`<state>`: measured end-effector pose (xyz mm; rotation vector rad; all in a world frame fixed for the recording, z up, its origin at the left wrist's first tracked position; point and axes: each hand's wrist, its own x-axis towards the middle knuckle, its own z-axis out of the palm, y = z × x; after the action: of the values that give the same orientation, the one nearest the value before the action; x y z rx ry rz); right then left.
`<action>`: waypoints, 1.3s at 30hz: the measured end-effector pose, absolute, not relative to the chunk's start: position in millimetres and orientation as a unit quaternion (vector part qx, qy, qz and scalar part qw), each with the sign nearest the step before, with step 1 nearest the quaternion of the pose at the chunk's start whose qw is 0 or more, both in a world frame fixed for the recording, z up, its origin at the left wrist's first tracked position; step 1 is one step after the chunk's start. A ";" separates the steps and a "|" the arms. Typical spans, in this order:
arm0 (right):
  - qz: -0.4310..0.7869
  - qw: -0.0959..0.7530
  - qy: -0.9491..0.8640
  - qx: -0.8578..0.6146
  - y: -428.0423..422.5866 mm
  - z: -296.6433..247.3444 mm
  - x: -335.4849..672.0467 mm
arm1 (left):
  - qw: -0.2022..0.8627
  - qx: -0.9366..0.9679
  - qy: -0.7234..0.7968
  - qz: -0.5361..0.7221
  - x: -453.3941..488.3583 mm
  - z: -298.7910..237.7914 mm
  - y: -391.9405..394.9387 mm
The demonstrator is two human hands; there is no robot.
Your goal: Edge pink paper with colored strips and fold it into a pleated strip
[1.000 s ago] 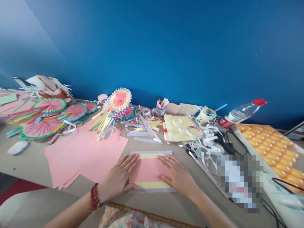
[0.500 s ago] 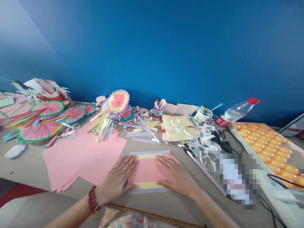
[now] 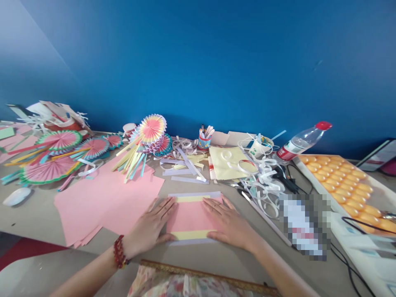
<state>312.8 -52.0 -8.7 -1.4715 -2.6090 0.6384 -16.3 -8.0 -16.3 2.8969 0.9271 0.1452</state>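
Observation:
A pink sheet of paper (image 3: 192,216) lies flat on the table in front of me, with yellow and pale purple strips along its far and near edges. My left hand (image 3: 153,225) rests flat on its left end, fingers stretched out, with a red beaded bracelet at the wrist. On the right end lies my right hand (image 3: 229,218), palm down and fingers spread. Both hands cover parts of the sheet's short sides. Just left of my left hand is a stack of larger pink paper (image 3: 105,206).
Folded paper fans (image 3: 153,130) stand and lie at the back left, near a white mouse (image 3: 17,196). Behind the sheet are loose purple strips (image 3: 188,165), a pen cup (image 3: 204,142) and yellow paper (image 3: 227,163). Curled white strips (image 3: 267,185), a bottle (image 3: 301,142) and orange-domed tray (image 3: 343,181) lie right.
The whole view has shifted slightly, so things sit a little higher and further left. Both hands stay flat on the pink sheet in nearly the same pose.

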 end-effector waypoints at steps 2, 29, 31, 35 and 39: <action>0.203 0.047 -0.846 -0.490 -50.9 -6.0 311.7 | 0.045 0.952 0.300 0.050 -14.8 -16.7 0.5; 0.100 0.159 -0.841 -0.508 -47.9 -18.1 317.9 | 0.074 0.962 0.253 0.070 -4.0 -19.5 15.7; 0.082 0.204 -0.822 -0.525 -47.2 -21.4 318.5 | 0.072 0.961 0.252 0.083 -5.3 -19.9 15.3; 0.071 0.327 -0.748 -0.572 -42.8 -28.8 325.4 | 0.073 0.955 0.260 0.123 -6.4 -18.0 26.2; 0.088 0.417 -0.681 -0.596 -35.2 -37.6 337.3 | 0.049 0.935 0.305 0.176 12.3 -6.2 64.6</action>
<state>337.3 -35.2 -37.6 -1.4965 -1.7088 0.2209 12.3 64.6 -6.2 2.8478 0.9283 0.5353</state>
